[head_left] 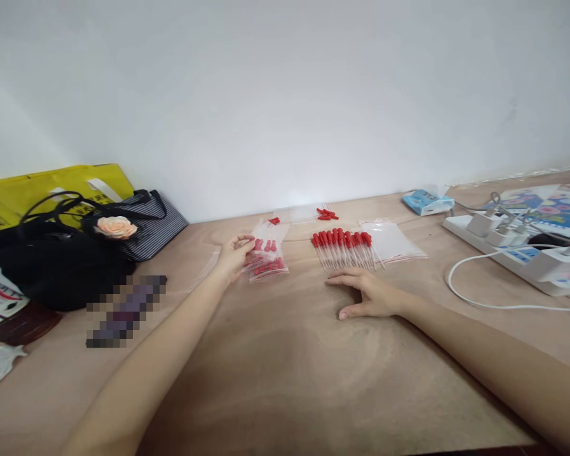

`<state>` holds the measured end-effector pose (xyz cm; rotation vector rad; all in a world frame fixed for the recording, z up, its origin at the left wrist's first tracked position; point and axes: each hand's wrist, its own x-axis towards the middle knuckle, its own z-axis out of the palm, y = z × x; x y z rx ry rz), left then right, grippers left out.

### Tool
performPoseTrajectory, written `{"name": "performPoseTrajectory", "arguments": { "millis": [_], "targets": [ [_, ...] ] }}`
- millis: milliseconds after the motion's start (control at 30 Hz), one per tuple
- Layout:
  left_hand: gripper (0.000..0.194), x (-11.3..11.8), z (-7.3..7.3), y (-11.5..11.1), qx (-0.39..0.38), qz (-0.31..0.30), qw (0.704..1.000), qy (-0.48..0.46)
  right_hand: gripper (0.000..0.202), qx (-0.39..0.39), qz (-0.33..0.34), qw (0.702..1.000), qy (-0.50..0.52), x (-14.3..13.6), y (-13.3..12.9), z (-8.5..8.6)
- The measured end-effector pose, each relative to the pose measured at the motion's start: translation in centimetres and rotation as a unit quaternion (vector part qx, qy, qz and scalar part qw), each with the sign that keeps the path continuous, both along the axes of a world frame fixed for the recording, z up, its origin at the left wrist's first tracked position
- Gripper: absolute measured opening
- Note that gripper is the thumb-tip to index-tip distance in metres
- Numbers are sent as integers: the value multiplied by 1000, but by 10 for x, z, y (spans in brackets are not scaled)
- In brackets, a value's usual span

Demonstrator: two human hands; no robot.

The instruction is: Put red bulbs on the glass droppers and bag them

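Note:
My left hand point(235, 256) pinches the edge of a clear plastic bag point(268, 235), through which red rubber bulbs show. Under it lies another clear bag holding more red bulbs point(268, 267). My right hand point(365, 292) rests on the table with thumb and fingers apart and nothing in it. Just beyond its fingertips, a row of droppers point(344, 248) with red bulbs and clear tubes lies side by side, bulbs pointing to the wall. Loose red bulbs point(327, 215) sit behind the row. To its right lies a flat clear zip bag point(394, 239).
On the left stand a black bag point(52, 266), a striped bag point(147, 228) and a yellow bag point(99, 174). A white power strip point(517, 259) with plugged-in chargers and a looping white cable point(479, 304) occupies the right. A blue tissue pack point(426, 202) lies near the wall.

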<state>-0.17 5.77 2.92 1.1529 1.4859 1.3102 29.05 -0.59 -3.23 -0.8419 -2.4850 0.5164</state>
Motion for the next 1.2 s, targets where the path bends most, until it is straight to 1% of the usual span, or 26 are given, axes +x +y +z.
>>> {"name": "performPoseTrajectory", "arguments": {
  "millis": [100, 167, 233, 267, 333, 367, 400, 467, 500, 533, 567, 600, 633, 700, 833, 1033, 1133, 1200],
  "targets": [
    [10, 3, -11, 15, -8, 21, 1000, 21, 69, -4, -3, 1000, -5, 0, 0, 1],
    [11, 3, -17, 17, -12, 24, 999, 45, 69, -6, -4, 1000, -9, 0, 0, 1],
    [18, 0, -21, 12, -16, 20, 997, 79, 69, -7, -4, 1000, -11, 0, -1, 1],
    [25, -4, -23, 8, -18, 18, 995, 93, 68, -7, -5, 1000, -10, 0, -1, 1],
    [39, -14, -25, -2, -4, 30, 987, 160, 67, -6, -5, 1000, -6, 0, 0, 1],
    [43, -20, -25, -6, 10, 45, 975, 218, 66, -5, -5, 1000, -3, 0, 0, 1],
    [46, -28, -26, -10, 27, 65, 951, 300, 66, -4, -4, 1000, 0, 0, 0, 1],
    [47, -45, -27, -15, 26, 100, 884, 455, 65, -5, -2, 1000, 4, 0, 0, 0],
    [49, -54, -28, -15, 10, 115, 852, 511, 65, -5, -3, 1000, 3, 0, 0, 0],
    [52, -63, -29, -15, -15, 124, 830, 544, 65, -5, -4, 1000, 3, 0, 0, 0],
    [57, -72, -31, -13, -39, 126, 816, 563, 65, -5, -5, 1000, 2, 0, 0, 0],
    [61, -80, -32, -11, -59, 121, 809, 572, 65, -6, -6, 1000, 2, 0, 0, 0],
    [62, -88, -34, -8, -75, 108, 809, 573, 65, -7, -6, 1000, 3, 0, 0, 0],
    [55, -99, -37, -4, -87, 89, 812, 570, 64, -8, -5, 1000, 5, 1, 0, -1],
    [35, -106, -41, -3, -77, 98, 813, 568, 64, -5, -8, 1000, 6, 1, 0, -1],
    [15, -107, -41, -4, -43, 147, 812, 564, 65, -4, -9, 1000, 3, 0, -1, 0],
    [16, -112, -37, -7, -29, 185, 815, 548, 64, -4, -8, 1000, 5, 0, -1, 0],
    [20, -114, -30, -12, 18, 203, 830, 519, 64, -5, -8, 1000, 6, 0, -1, 0]
  ]
}}
